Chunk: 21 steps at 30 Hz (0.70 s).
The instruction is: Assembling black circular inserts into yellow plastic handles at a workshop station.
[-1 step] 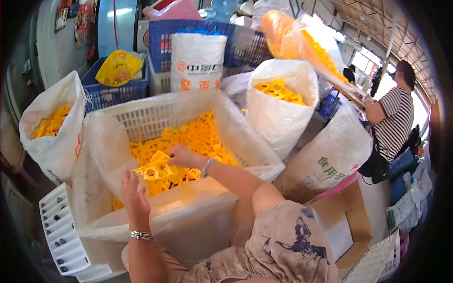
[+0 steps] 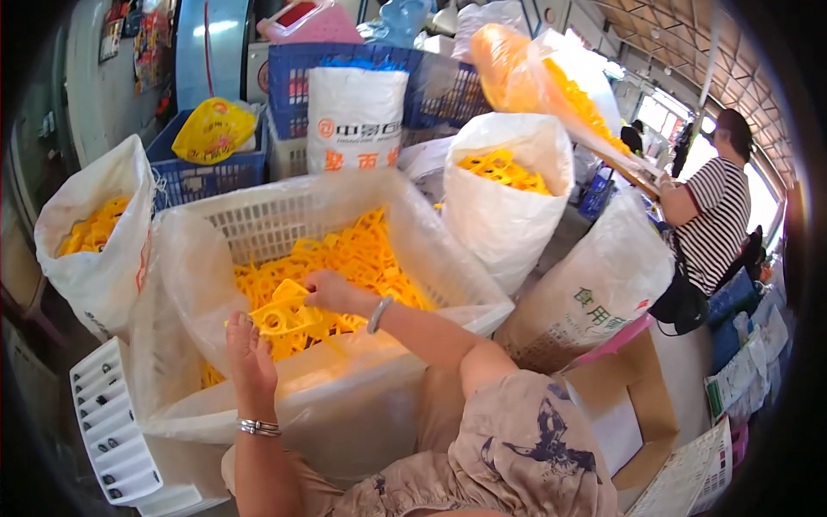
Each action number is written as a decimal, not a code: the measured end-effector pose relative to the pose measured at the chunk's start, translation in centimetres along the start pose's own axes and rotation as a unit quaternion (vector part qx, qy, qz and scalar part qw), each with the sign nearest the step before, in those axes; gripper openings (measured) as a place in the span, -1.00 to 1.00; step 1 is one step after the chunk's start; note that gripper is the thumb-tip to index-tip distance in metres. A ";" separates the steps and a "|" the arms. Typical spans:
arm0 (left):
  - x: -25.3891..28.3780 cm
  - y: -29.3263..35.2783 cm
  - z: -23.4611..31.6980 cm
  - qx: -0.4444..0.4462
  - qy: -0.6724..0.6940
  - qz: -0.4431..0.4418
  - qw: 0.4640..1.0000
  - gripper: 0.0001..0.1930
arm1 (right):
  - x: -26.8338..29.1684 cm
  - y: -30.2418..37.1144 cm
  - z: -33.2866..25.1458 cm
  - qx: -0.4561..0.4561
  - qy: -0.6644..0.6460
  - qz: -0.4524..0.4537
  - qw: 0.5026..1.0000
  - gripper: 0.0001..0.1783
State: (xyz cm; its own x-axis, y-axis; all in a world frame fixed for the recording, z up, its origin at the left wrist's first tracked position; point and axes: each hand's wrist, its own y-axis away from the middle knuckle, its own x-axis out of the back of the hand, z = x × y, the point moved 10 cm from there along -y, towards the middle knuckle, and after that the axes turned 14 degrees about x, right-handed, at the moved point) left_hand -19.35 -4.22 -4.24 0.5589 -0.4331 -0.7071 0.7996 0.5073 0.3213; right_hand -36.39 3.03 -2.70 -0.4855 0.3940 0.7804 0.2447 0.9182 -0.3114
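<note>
A heap of small yellow plastic pieces (image 2: 357,250) with holes in them lies in a big white crate (image 2: 323,191) lined with clear plastic film. Over the heap, my right hand (image 2: 334,293) is closed, pinching the end of one yellow plastic piece (image 2: 287,295). My left hand (image 2: 251,355) is raised at the crate's near left, its fingers stretched up close to the other side of that piece. Whether its fingertips touch the piece I cannot tell.
White sacks of yellow pieces stand left (image 2: 96,280) and right (image 2: 508,220) of the crate. A white divided tray (image 2: 116,422) with small dark parts leans at the near left. A cardboard box (image 2: 659,388) sits at the right, and a person (image 2: 719,207) in stripes stands beyond.
The view has shifted slightly. Both hands keep nearly the same place over the crate, and the piece in my right hand is tilted a little differently.
</note>
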 end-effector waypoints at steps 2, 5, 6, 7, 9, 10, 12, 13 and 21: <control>-2.0 0.2 -0.4 -0.050 0.021 -0.053 0.997 -0.40 | 2.2 2.3 -1.8 -0.046 -0.077 0.111 0.990 -0.83; -3.7 1.3 0.5 -0.196 0.002 -0.055 0.979 -0.41 | 2.1 5.5 -1.5 -0.098 -0.223 0.211 0.947 -0.87; -3.5 2.6 1.4 -0.292 -0.035 -0.003 0.956 -0.47 | 1.8 6.0 -1.7 -0.095 -0.218 0.213 0.948 -0.87; -4.1 2.5 0.9 -0.292 -0.032 -0.011 0.956 -0.47 | 0.6 6.9 -0.8 -0.143 -0.318 0.228 0.909 -0.88; -3.9 1.9 -0.3 -0.278 0.026 -0.008 0.960 -0.52 | -1.1 7.9 -0.8 -0.184 -0.414 0.245 0.857 -0.89; -3.3 1.5 -0.4 -0.280 0.026 -0.011 0.960 -0.52 | -2.1 7.8 -2.1 -0.185 -0.433 0.220 0.854 -0.88; -3.8 -1.2 -2.3 -0.121 -0.009 -0.125 0.985 -0.57 | -2.7 7.7 -3.1 -0.183 -0.452 0.196 0.851 -0.88; -3.9 -1.3 -1.9 -0.121 -0.010 -0.128 0.984 -0.57 | -3.1 7.8 -3.1 -0.186 -0.503 0.193 0.821 -0.86; -4.8 1.1 2.0 -0.057 0.110 -0.249 0.960 -0.65 | 0.2 7.7 -2.8 -0.177 -0.561 0.231 0.775 -0.81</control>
State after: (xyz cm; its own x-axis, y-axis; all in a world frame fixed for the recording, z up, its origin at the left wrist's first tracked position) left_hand -20.75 -3.04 0.75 0.0429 -0.4809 -0.8757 0.9198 0.3613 -0.1533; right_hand -32.26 10.10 -3.45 -0.6538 0.6462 -0.3936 0.7279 0.6792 -0.0941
